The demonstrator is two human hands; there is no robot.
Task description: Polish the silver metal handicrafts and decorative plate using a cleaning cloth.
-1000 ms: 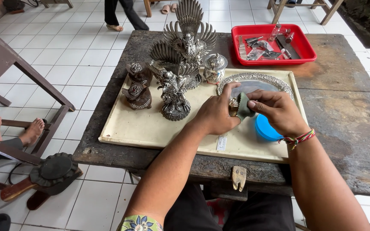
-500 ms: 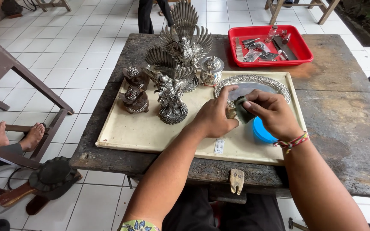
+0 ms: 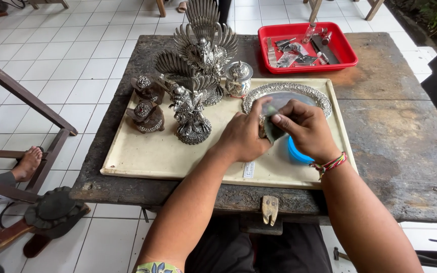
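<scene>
Small silver piece [image 3: 265, 126] is gripped by the left hand [image 3: 244, 136] over the cream board [image 3: 153, 151], near the oval silver tray [image 3: 299, 91]; a dark cloth [image 3: 274, 130] is pinched against it by the right hand [image 3: 307, 129].

Dark worn wooden table [image 3: 390, 126]; cream board [image 3: 153, 156] lies under my hands, red tray [image 3: 347, 53] beyond my right hand [image 3: 304, 129].

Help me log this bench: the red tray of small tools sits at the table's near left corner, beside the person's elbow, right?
Not quite. The head view shows the red tray of small tools at the table's far right, beyond the cream board, well away from the elbow.
</scene>
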